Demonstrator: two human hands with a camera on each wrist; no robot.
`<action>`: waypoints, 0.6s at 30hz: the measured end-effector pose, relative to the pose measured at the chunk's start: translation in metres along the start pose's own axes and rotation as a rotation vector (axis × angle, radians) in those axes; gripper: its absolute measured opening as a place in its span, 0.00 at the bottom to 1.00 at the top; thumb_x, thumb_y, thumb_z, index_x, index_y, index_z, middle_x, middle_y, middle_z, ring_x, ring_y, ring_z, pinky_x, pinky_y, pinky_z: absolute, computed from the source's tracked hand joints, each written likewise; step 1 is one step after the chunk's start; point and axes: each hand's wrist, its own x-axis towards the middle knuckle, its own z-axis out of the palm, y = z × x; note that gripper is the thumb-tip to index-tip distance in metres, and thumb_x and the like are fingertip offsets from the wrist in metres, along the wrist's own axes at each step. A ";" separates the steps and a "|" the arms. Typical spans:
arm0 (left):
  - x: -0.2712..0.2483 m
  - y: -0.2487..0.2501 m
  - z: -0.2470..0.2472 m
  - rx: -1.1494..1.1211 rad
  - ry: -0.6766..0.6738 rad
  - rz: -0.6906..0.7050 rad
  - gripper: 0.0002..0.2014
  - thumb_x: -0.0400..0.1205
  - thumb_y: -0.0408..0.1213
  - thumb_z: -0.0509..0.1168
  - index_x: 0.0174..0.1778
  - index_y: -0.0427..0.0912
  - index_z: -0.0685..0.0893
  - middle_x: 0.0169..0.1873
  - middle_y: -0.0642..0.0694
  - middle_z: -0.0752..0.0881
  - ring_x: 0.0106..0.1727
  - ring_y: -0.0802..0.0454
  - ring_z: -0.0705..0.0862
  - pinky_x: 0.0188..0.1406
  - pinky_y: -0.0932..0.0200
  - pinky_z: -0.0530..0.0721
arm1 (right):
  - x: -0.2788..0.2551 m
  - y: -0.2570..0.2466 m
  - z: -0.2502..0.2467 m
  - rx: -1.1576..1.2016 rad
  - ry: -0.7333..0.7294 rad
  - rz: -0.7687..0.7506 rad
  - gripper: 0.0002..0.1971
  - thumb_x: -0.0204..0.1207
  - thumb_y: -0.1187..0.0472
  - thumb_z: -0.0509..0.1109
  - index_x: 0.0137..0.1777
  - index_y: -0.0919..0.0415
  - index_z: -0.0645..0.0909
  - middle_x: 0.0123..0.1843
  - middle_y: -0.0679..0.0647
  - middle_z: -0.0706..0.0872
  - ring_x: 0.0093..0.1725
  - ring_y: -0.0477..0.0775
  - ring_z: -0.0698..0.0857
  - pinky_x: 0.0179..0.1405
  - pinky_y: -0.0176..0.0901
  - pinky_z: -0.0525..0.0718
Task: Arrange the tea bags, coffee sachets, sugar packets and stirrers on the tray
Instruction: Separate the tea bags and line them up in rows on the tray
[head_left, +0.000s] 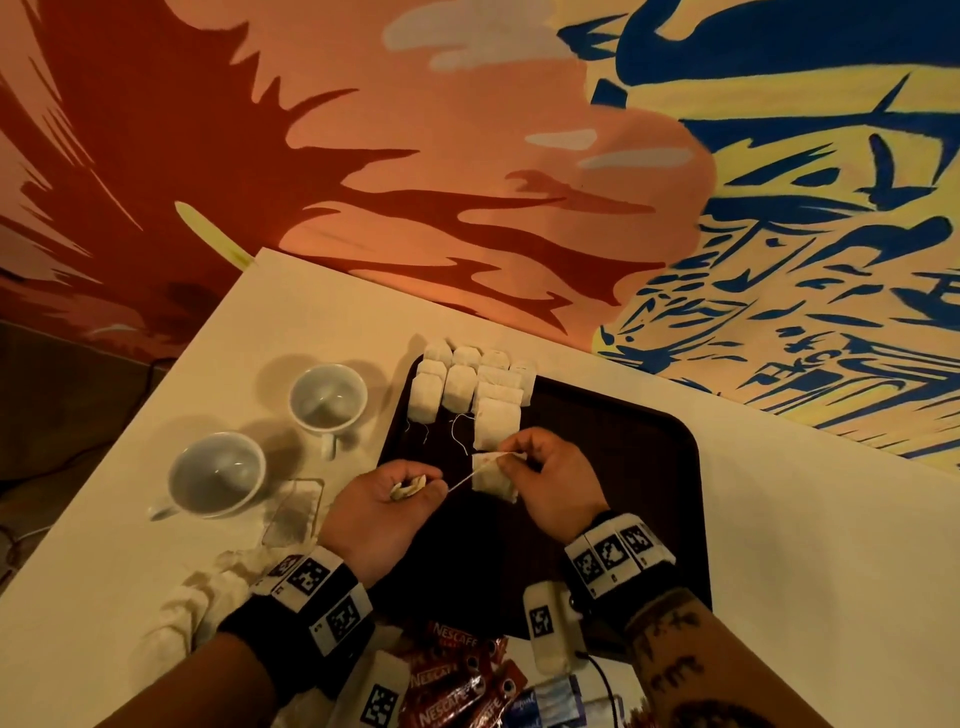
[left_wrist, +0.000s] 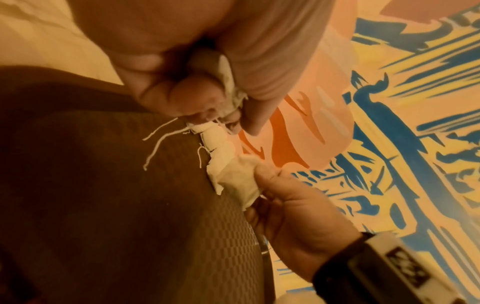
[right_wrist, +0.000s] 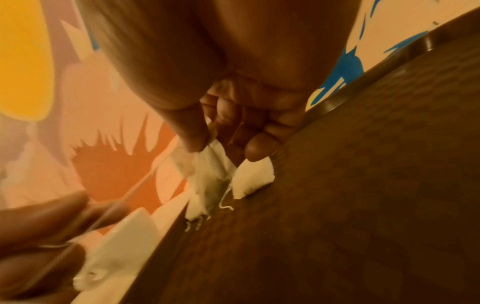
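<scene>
My right hand (head_left: 550, 483) pinches a tea bag (head_left: 491, 480) over the tray (head_left: 623, 467); my left hand (head_left: 384, 506) clenches its string and crumpled paper. Two cups (head_left: 327, 397) stand left. Coffee sachets (head_left: 457, 686) are cut off below.

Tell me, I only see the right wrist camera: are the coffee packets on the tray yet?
Observer: No. The red coffee sachets lie in a pile by the near edge of the tray, not arranged on it.
Operator: What's the other hand doing?
Observer: The left hand pinches a crumpled paper bit at the end of the string; the right hand holds the tea bag.
Operator: Any cups?
Observer: Two white cups stand on the table, left of the tray.
</scene>
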 end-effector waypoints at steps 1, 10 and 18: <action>0.001 -0.001 -0.001 -0.069 0.021 -0.016 0.01 0.79 0.48 0.73 0.44 0.61 0.90 0.33 0.56 0.90 0.33 0.58 0.86 0.38 0.58 0.83 | 0.008 0.005 0.002 -0.004 -0.016 0.032 0.08 0.79 0.57 0.73 0.42 0.41 0.83 0.43 0.44 0.89 0.39 0.43 0.86 0.40 0.38 0.82; 0.008 0.003 -0.014 -0.429 0.103 -0.145 0.05 0.80 0.42 0.72 0.39 0.53 0.90 0.29 0.47 0.85 0.23 0.56 0.79 0.25 0.61 0.77 | 0.041 0.020 0.012 -0.104 -0.064 0.097 0.01 0.78 0.54 0.74 0.46 0.48 0.85 0.46 0.47 0.90 0.45 0.46 0.88 0.46 0.40 0.85; 0.008 0.004 -0.010 -0.492 0.069 -0.164 0.08 0.80 0.42 0.73 0.37 0.44 0.85 0.27 0.43 0.86 0.25 0.49 0.82 0.27 0.58 0.80 | 0.060 0.018 0.005 -0.215 0.047 0.161 0.03 0.77 0.51 0.75 0.43 0.45 0.83 0.47 0.45 0.89 0.49 0.47 0.86 0.50 0.38 0.80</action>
